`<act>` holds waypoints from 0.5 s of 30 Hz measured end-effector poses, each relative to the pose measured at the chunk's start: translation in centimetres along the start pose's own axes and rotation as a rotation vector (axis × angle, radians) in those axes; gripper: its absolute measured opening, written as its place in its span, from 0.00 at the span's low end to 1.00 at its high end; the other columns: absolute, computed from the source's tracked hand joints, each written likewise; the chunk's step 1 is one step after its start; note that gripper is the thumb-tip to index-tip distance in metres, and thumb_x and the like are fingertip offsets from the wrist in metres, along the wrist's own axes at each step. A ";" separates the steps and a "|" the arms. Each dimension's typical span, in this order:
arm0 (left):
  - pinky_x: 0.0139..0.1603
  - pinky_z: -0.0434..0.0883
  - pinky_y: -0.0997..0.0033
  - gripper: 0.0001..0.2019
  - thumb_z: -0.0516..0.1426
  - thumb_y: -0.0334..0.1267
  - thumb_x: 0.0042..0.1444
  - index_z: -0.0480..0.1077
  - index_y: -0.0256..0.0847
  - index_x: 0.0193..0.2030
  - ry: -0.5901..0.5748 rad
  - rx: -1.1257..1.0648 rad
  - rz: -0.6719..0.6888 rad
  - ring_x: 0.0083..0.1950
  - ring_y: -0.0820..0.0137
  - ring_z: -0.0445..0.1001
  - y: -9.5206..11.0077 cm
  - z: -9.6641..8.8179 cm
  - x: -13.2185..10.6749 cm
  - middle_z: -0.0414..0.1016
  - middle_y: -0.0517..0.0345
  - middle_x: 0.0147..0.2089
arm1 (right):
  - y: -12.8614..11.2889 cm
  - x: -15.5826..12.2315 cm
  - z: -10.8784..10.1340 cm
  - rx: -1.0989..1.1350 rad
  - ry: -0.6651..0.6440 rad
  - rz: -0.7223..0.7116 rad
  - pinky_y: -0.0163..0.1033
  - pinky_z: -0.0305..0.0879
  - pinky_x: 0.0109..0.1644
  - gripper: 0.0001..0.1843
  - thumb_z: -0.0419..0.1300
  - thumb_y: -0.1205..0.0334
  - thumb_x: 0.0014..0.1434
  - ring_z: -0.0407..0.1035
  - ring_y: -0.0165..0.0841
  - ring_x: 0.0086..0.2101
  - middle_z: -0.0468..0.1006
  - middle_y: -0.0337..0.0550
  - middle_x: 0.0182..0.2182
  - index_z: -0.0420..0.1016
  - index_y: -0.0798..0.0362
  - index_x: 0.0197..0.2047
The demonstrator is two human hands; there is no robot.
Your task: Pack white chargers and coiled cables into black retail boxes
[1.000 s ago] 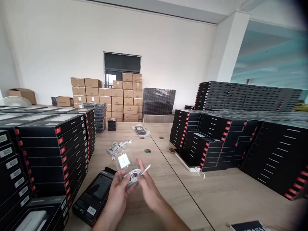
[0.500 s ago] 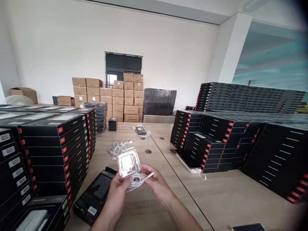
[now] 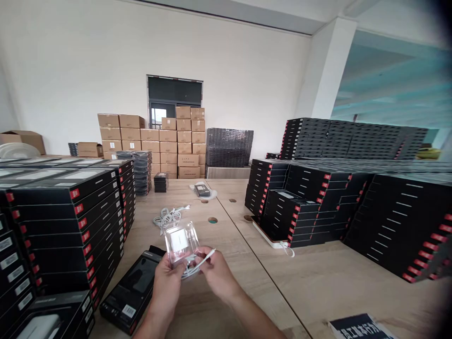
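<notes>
Above the wooden table, my left hand (image 3: 168, 278) grips the lower left edge of a clear plastic tray (image 3: 181, 240) with a white square piece in it. The fingers of my right hand (image 3: 213, 269) are pinched on a coiled white cable (image 3: 194, 269) at the tray's lower part, its end sticking out to the upper right. Just beyond the tray lies a bundle of white cables (image 3: 171, 216). Left of my left hand is a black box (image 3: 132, 289) with a barcode label, lying flat on the table.
Black boxes with red marks stand stacked at left (image 3: 95, 226) and right (image 3: 307, 221). An open black box (image 3: 42, 325) with a white device is at lower left. A printed sheet (image 3: 358, 327) lies at lower right. Cartons (image 3: 167, 146) are piled at the back.
The view has shifted slightly to the right. The tray stays in both hands, tilted a little differently, and my right fingers still hold the cable.
</notes>
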State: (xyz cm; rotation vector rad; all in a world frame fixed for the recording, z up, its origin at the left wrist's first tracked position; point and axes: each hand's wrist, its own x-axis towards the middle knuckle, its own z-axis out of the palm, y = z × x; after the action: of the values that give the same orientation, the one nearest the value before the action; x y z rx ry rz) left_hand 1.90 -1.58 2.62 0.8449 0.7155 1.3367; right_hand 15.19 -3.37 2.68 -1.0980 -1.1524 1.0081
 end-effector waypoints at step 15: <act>0.42 0.73 0.63 0.21 0.67 0.31 0.36 0.77 0.36 0.43 -0.188 0.026 -0.103 0.39 0.58 0.79 3.0 -1.3 0.0 0.82 0.49 0.39 | -1.1 0.2 0.5 -0.025 -0.160 0.080 0.34 0.60 0.30 0.14 0.69 0.55 0.49 0.66 0.29 0.26 0.79 0.39 0.26 0.83 0.53 0.37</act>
State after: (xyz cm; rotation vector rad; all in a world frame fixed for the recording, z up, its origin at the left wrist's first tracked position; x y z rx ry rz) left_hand -0.81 -1.36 4.46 0.9285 0.6216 1.1413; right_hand 14.75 -3.31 3.83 -1.1058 -1.2594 1.1632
